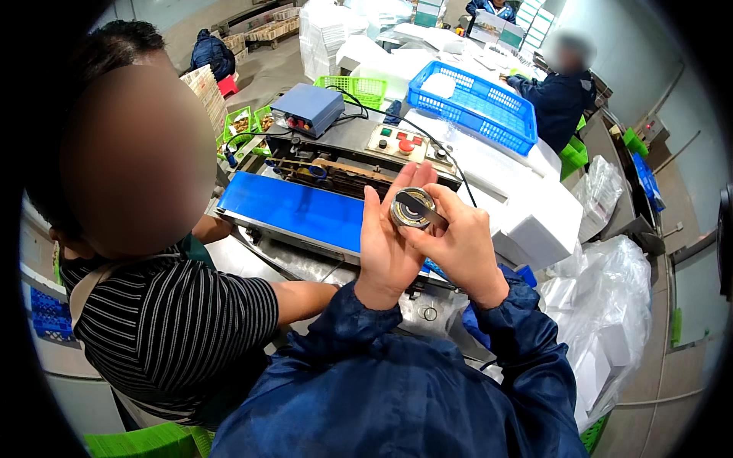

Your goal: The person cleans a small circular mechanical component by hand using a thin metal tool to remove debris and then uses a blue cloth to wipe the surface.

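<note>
My left hand [391, 248] is turned palm up with its fingers stretched out, under or just behind a small round metal piece [413, 208]. That piece has a pale rim with markings and a dark middle. A dark flat strip [434, 215] lies across it. My right hand [466, 240] closes thumb and fingers at the right side of the piece and the strip. Whether the piece touches my left palm I cannot tell. Below my hands is a machine with a blue conveyor belt [298, 210].
A control panel [401, 143] with a red button and a blue-grey box [308, 108] sit on the machine. Left, a person in a striped shirt [183, 328] stands close. Behind are a blue crate [473, 111] and white foam boxes [538, 221]; plastic-wrapped goods [603, 320] stand right.
</note>
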The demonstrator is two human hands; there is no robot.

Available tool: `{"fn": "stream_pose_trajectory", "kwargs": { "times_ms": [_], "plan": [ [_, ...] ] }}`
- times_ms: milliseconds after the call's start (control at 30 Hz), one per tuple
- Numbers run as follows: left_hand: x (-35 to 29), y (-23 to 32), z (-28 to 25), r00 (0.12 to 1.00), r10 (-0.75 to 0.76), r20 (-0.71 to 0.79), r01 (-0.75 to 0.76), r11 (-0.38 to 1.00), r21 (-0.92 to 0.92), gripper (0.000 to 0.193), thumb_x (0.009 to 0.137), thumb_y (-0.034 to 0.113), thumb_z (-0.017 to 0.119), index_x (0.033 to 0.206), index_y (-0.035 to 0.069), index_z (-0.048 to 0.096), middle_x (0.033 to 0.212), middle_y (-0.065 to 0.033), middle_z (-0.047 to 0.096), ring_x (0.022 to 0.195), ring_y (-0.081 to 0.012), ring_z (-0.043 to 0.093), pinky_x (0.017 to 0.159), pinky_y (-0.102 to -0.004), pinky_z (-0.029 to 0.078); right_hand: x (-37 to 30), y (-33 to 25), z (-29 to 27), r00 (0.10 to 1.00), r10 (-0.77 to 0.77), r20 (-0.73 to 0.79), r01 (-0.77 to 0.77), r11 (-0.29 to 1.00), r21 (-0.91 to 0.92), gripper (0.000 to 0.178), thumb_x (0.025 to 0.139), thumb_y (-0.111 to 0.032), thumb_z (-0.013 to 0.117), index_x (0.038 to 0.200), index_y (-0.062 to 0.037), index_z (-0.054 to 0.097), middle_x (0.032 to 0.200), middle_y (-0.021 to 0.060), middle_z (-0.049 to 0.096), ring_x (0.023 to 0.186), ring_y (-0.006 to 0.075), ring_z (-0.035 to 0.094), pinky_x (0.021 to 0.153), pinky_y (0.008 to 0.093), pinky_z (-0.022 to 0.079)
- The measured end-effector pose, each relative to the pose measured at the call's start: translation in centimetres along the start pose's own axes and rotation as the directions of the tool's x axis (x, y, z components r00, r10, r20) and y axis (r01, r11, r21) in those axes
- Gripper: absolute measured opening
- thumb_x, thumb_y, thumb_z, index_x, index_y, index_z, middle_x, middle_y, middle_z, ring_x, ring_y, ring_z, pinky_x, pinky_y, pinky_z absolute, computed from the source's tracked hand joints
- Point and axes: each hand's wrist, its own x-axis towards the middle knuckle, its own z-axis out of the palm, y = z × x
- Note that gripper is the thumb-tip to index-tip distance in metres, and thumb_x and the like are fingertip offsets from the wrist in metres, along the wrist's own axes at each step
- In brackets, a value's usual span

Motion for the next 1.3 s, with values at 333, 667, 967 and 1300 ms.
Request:
{"fn": "stream_pose_trajectory", "kwargs": {
  "times_ms": [333, 667, 967, 1300],
  "plan": [
    [0.2, -1.4, -0.8, 0.905, 0.424, 0.021, -0.414, 0.870, 0.267, 0.056, 0.098, 0.043, 0.026, 0.139, 0.005, 0.027, 0.144, -0.0111, 0.031, 0.136, -0.0229, 0.025, 0.111, -0.0368, 0.024, -1.0, -1.0, 2.2, 0.993, 0.046, -0.106, -0.051, 0.998, -0.046, 0.044, 0.067, -0.018, 0.074, 0.103, 0.0036, 0.059, 0.068, 0.0138, 0.062, 0.051, 0.0154, 0.058, 0.052, 0.0271, 0.048],
    [-0.9, 0.0, -0.7, 0.980, 0.188, -0.060, -0.185, 0.981, 0.061, 0.051, 0.100, 0.037, 0.024, 0.138, 0.003, 0.029, 0.142, -0.0116, 0.033, 0.136, -0.0215, 0.025, 0.112, -0.0354, 0.025, -0.7, -1.2, -1.0, 0.977, 0.124, 0.176, -0.126, 0.992, 0.000, 0.054, 0.064, -0.016, 0.078, 0.110, 0.0027, 0.058, 0.058, 0.0051, 0.051, 0.049, 0.0108, 0.048, 0.048, 0.0249, 0.039],
    [-2.1, 1.0, 0.3, 0.966, -0.254, -0.053, 0.245, 0.960, -0.136, 0.053, 0.100, 0.035, 0.020, 0.141, 0.001, 0.022, 0.144, -0.0154, 0.028, 0.135, -0.0263, 0.027, 0.111, -0.0429, 0.025, 0.7, 0.0, -4.8, 0.837, 0.114, 0.535, -0.215, 0.968, 0.131, 0.061, 0.068, -0.017, 0.078, 0.123, -0.0040, 0.054, 0.065, 0.0016, 0.046, 0.058, 0.0057, 0.040, 0.052, 0.0227, 0.038],
    [-2.1, 1.5, 0.4, 0.920, -0.390, -0.030, 0.382, 0.913, -0.143, 0.055, 0.101, 0.038, 0.017, 0.139, -0.001, 0.024, 0.142, -0.0184, 0.031, 0.131, -0.0307, 0.034, 0.110, -0.0425, 0.029, 0.7, -0.5, -4.5, 0.809, 0.078, 0.583, -0.134, 0.989, 0.053, 0.056, 0.067, -0.016, 0.077, 0.119, -0.0070, 0.056, 0.080, 0.0086, 0.062, 0.073, 0.0145, 0.061, 0.068, 0.0287, 0.048]
  ]
}}
